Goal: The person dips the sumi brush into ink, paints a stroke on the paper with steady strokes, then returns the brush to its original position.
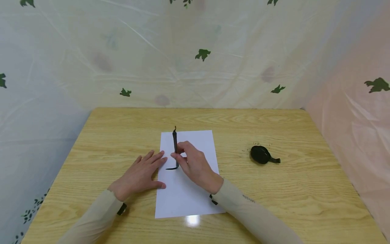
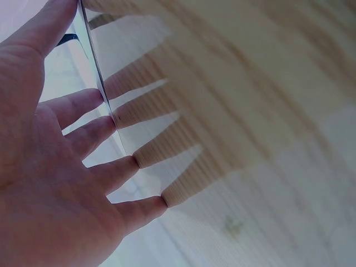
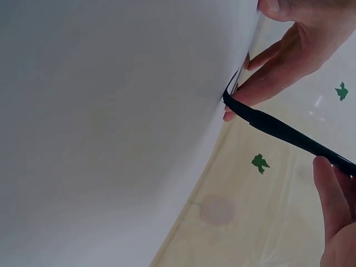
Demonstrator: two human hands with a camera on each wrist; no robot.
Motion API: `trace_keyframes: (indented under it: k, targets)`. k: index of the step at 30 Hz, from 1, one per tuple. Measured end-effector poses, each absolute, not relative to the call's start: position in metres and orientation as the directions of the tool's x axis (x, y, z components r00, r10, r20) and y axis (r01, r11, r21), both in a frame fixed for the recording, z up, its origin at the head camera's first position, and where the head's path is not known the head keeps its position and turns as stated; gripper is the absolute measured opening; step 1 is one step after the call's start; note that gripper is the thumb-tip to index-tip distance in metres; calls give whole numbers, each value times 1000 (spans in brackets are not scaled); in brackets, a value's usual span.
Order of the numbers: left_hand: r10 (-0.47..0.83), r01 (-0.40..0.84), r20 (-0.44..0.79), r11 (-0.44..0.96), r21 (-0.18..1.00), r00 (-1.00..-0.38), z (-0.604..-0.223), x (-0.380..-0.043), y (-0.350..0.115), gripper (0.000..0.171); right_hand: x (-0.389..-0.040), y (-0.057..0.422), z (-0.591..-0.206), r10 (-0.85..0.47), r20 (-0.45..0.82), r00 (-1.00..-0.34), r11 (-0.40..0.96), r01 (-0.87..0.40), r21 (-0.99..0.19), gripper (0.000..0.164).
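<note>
A black writing brush [image 1: 175, 142] stands nearly upright over a white sheet of paper [image 1: 189, 203]. My right hand [image 1: 198, 166] pinches its handle between thumb and fingers. In the right wrist view the bent tip of the brush [image 3: 283, 129] touches the paper. A short dark stroke [image 1: 171, 168] runs left from the tip. My left hand [image 1: 138, 178] lies spread on the table, its fingertips and thumb over the sheet's left edge. The left wrist view shows those fingers [image 2: 150, 208] straight and apart, touching the surface.
Right of the paper, a small black dish with a short handle [image 1: 260, 155] sits on the wooden table [image 1: 289, 200], with dark specks around it. Pale sheeting [image 1: 164, 64] with green leaf shapes hangs behind the table and along its sides.
</note>
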State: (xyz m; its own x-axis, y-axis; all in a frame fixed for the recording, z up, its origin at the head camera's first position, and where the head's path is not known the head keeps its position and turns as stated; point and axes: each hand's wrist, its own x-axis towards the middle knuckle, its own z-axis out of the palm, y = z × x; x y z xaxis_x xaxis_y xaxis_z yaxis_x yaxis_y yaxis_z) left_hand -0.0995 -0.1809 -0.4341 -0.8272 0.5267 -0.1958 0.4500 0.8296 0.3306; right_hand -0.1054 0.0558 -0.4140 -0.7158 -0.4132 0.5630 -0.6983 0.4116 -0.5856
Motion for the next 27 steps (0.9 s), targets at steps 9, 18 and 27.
trace_keyframes:
  k: [9, 18, 27]
  targets:
    - [522, 446, -197, 832, 329, -830, -434, -99, -180, 92, -104, 58, -413, -408, 554, -726, 410, -687, -599, 26]
    - [521, 447, -196, 835, 322, -831, -434, -99, -180, 92, -103, 61, -414, -398, 544, -739, 417, -673, -610, 25]
    - [518, 444, -202, 837, 320, -831, -434, -100, -180, 93, -103, 64, -414, -391, 543, -743, 420, -669, -613, 24]
